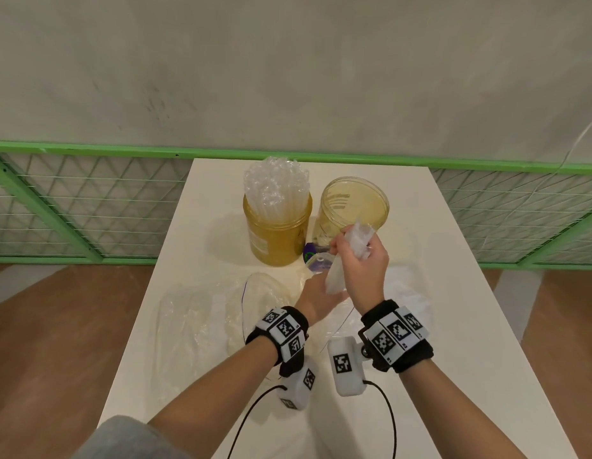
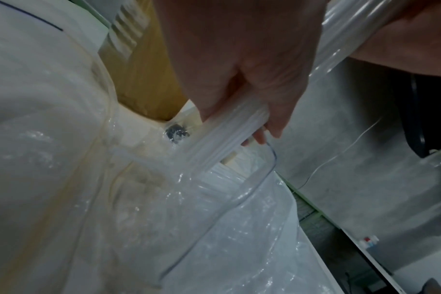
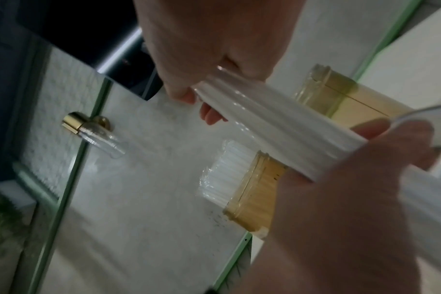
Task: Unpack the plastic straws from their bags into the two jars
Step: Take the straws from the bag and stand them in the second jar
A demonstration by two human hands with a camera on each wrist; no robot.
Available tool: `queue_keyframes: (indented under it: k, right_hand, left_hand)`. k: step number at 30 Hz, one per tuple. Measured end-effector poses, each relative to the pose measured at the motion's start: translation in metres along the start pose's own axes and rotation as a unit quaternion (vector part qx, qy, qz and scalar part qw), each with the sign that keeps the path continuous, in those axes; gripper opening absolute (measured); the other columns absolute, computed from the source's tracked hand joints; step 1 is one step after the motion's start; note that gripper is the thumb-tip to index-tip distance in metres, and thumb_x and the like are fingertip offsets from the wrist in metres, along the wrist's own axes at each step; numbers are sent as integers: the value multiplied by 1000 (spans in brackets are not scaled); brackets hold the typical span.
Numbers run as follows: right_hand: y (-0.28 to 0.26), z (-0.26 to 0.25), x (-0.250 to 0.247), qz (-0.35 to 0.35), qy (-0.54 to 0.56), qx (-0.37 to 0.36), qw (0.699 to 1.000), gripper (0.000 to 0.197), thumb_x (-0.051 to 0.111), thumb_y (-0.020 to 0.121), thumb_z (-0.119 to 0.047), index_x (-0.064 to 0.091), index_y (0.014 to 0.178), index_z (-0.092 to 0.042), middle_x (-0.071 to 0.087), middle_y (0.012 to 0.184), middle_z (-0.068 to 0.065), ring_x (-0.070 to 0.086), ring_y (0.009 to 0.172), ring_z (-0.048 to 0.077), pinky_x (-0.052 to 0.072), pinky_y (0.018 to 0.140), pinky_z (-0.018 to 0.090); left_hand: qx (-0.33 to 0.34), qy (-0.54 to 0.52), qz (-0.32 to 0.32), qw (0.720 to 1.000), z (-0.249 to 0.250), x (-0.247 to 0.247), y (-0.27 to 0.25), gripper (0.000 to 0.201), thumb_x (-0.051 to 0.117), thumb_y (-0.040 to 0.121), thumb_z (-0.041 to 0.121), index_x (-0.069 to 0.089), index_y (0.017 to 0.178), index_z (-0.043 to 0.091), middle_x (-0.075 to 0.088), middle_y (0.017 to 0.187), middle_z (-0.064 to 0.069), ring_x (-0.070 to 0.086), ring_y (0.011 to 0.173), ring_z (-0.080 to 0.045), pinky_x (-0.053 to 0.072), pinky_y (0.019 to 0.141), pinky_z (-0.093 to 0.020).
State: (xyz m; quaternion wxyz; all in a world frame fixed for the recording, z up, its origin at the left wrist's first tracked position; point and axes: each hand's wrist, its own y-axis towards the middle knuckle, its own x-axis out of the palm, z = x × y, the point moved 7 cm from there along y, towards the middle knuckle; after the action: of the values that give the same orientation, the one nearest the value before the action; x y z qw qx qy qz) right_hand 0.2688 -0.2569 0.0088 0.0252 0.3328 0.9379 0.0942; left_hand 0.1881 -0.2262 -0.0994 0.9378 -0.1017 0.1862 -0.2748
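Both hands hold one bundle of clear plastic straws (image 1: 336, 276) above the white table (image 1: 453, 326). My right hand (image 1: 354, 246) grips its upper end, which points toward the empty amber jar (image 1: 354, 203). My left hand (image 1: 321, 286) grips the lower end. In the left wrist view, that hand (image 2: 259, 131) is wrapped round the bundle (image 2: 229, 137), with a clear bag (image 2: 239, 218) under it. The right wrist view has my right hand (image 3: 202, 103) curled round the bundle (image 3: 277, 123). The left amber jar (image 1: 276, 226) is packed with straws (image 1: 274, 183).
Empty clear bags lie crumpled on the table at the left (image 1: 205, 319) and the right (image 1: 407, 293). A small packet with a purple label (image 1: 313, 256) lies between the jars and my hands. A green wire fence (image 1: 89, 207) runs behind the table.
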Motion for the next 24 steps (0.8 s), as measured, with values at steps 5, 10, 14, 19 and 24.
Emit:
queue_keyframes:
  k: [5, 10, 14, 19, 24]
  right_hand:
    - [-16, 41, 7, -46, -41, 100, 993, 15, 71, 79, -7, 66, 93, -6, 67, 80, 2, 64, 72, 5, 52, 68, 22]
    - [-21, 57, 2, -42, -98, 106, 989, 12, 70, 80, -5, 65, 90, -3, 62, 75, -7, 60, 71, 1, 49, 65, 14]
    - [-15, 63, -1, -33, -122, 128, 984, 14, 74, 75, -4, 61, 80, -8, 60, 67, -5, 60, 68, 16, 48, 67, 28]
    - [-10, 37, 9, -34, -72, 89, 993, 11, 72, 78, -5, 63, 80, -12, 63, 72, 1, 61, 70, 12, 51, 62, 17]
    - [-12, 15, 15, -43, -28, 73, 996, 14, 74, 76, -6, 61, 78, -12, 64, 73, 2, 65, 72, 17, 57, 68, 30]
  left_hand:
    - [34, -1, 28, 999, 11, -4, -11, 33, 46, 94, -1, 48, 126, -7, 57, 121, -21, 59, 105, -27, 44, 76, -14]
    - [22, 59, -59, 996, 6, 3, -8, 43, 64, 84, 7, 51, 125, 3, 60, 120, -16, 56, 114, -28, 49, 91, -29]
    - [-9, 33, -122, 992, -7, 4, -9, 75, 72, 74, 9, 34, 139, 10, 53, 129, -7, 50, 121, -21, 42, 103, -34]
    - [36, -82, 4, 996, 12, -6, -9, 59, 71, 78, 9, 44, 131, 7, 59, 118, -6, 56, 102, -11, 45, 83, -16]
    - [79, -128, 75, 986, 29, -14, -8, 35, 58, 87, 1, 51, 121, 1, 60, 101, -6, 59, 91, -16, 49, 73, -15]
